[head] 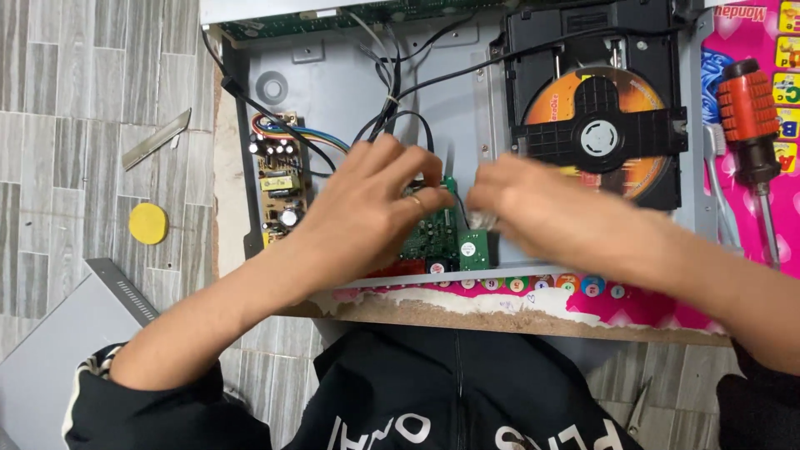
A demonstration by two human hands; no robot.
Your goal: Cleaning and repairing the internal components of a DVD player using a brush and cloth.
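An opened disc player chassis lies on a small table in the head view. My left hand rests over a green circuit board near the chassis front, fingertips pinching its top edge. Just to the right, my right hand is blurred, its fingertips at a small pale connector beside the board. Black cables run from the back down to the board. What either hand grips is partly hidden by the fingers.
A yellowish power board with coloured wires sits at the chassis left. The black disc drive holds an orange disc. A red-handled screwdriver lies on the pink tabletop at right. On the tiled floor are a yellow disc, a metal strip and a grey cover.
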